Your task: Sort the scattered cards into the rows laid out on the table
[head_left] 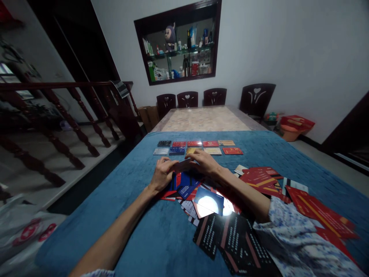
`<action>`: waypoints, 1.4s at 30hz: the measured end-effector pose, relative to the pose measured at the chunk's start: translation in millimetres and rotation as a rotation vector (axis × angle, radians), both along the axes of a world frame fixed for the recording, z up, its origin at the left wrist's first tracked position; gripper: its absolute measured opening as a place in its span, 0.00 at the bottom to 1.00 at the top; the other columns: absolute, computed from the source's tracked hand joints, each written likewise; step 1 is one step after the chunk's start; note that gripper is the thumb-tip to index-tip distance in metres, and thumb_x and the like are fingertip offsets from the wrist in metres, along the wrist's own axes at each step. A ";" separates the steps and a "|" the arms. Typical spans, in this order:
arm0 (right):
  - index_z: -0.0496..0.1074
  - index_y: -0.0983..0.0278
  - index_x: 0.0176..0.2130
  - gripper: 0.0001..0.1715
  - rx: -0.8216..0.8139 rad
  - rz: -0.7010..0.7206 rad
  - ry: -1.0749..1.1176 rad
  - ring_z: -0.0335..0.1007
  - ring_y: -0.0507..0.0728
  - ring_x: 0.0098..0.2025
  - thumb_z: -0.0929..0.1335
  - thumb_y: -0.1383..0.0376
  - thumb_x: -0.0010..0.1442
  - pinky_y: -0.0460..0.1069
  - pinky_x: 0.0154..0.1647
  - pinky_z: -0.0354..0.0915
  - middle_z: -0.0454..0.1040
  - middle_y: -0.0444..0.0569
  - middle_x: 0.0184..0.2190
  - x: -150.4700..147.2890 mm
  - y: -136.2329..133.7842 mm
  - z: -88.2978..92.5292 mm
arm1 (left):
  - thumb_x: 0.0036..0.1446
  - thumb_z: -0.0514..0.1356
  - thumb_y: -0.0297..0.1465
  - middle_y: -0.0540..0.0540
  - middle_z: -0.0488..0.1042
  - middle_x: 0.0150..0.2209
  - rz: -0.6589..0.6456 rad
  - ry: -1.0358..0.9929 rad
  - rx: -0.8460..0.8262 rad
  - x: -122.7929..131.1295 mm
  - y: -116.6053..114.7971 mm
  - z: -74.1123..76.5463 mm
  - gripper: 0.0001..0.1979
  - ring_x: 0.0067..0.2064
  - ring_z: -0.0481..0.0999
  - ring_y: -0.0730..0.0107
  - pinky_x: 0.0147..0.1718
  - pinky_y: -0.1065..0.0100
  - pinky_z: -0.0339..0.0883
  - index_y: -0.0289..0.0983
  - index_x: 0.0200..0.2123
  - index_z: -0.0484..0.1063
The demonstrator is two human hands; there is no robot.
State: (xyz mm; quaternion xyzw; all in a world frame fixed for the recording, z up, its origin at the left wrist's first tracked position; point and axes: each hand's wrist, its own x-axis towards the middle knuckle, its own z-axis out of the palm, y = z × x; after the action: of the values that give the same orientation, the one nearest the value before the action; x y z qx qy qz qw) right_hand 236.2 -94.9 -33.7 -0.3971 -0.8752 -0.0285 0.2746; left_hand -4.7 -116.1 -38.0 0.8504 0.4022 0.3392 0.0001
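Observation:
Between my two hands is a small stack of cards (183, 165), held just above the blue cloth. My left hand (162, 174) pinches its left end with thumb and fingers. At the other end, the fingers of my right hand (205, 162) close over it. Beneath and in front of my hands lies a loose pile of blue and red cards (188, 188). One blue card (210, 200) in it reflects a bright light. Beyond my hands, cards lie in two rows, among them a dark blue stack (177, 151) and a red card (233, 151).
Black cards (238, 240) are spread near the front edge. Red cards (259, 181) lie scattered to the right of my right arm. The blue cloth (129, 173) covers the near part of the table. Several dark chairs (187, 100) stand at the far end.

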 end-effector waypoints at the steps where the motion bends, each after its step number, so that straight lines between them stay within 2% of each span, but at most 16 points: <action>1: 0.73 0.60 0.53 0.18 -0.009 -0.010 -0.004 0.69 0.58 0.43 0.67 0.68 0.63 0.50 0.45 0.62 0.74 0.53 0.43 -0.6 -0.3 -0.6 | 0.58 0.57 0.21 0.45 0.79 0.39 -0.001 0.006 -0.002 0.1 -0.2 -0.2 0.18 0.47 0.69 0.59 0.49 0.57 0.63 0.39 0.49 0.76; 6: 0.72 0.61 0.52 0.19 -0.023 -0.015 -0.047 0.68 0.58 0.44 0.67 0.70 0.60 0.51 0.45 0.61 0.75 0.51 0.40 -1.8 -1.5 -1.9 | 0.57 0.56 0.21 0.44 0.77 0.40 -0.003 0.058 -0.037 0.6 -1.6 -1.8 0.20 0.47 0.68 0.58 0.48 0.58 0.63 0.38 0.52 0.74; 12: 0.69 0.62 0.55 0.26 -0.032 -0.056 -0.120 0.67 0.61 0.48 0.69 0.70 0.56 0.53 0.49 0.59 0.75 0.54 0.44 -2.1 -3.9 -0.8 | 0.58 0.56 0.22 0.43 0.77 0.46 0.037 0.108 -0.100 4.4 -3.1 -7.6 0.24 0.48 0.69 0.58 0.49 0.56 0.58 0.40 0.57 0.70; 21: 0.64 0.62 0.60 0.30 -0.112 -0.088 -0.169 0.67 0.63 0.52 0.69 0.68 0.60 0.56 0.52 0.55 0.75 0.57 0.50 -5.6 -7.5 1.7 | 0.59 0.56 0.23 0.44 0.78 0.45 0.106 0.081 -0.162 10.5 -5.9 -8.5 0.23 0.47 0.71 0.60 0.52 0.54 0.54 0.41 0.58 0.68; 28: 0.63 0.64 0.60 0.34 -0.079 -0.060 -0.161 0.64 0.65 0.53 0.69 0.66 0.56 0.57 0.52 0.55 0.72 0.59 0.52 -2.4 -5.6 -0.7 | 0.59 0.57 0.23 0.44 0.77 0.48 0.142 0.020 -0.141 10.1 -0.8 -14.6 0.23 0.49 0.72 0.61 0.54 0.54 0.54 0.41 0.58 0.67; 36: 0.64 0.64 0.60 0.31 -0.014 -0.071 -0.161 0.61 0.65 0.53 0.68 0.62 0.58 0.56 0.49 0.55 0.70 0.59 0.51 -0.2 -4.7 -2.4 | 0.58 0.58 0.24 0.46 0.76 0.42 0.190 0.021 -0.086 8.5 5.1 -19.6 0.24 0.47 0.73 0.61 0.53 0.56 0.60 0.39 0.58 0.67; 42: 0.65 0.65 0.59 0.28 -0.017 -0.079 -0.164 0.61 0.65 0.53 0.66 0.61 0.60 0.57 0.49 0.56 0.71 0.59 0.51 0.1 -1.8 -5.2 | 0.57 0.60 0.27 0.42 0.76 0.48 0.164 0.046 -0.109 7.6 4.8 -17.8 0.25 0.52 0.71 0.56 0.54 0.53 0.58 0.39 0.59 0.66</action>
State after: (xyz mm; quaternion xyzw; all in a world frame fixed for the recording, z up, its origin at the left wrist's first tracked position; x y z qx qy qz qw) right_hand 236.3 -96.7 -38.9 -0.4299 -0.8787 -0.0643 0.1974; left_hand 2.9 -111.3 -55.8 0.8209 0.4882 0.2962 0.0093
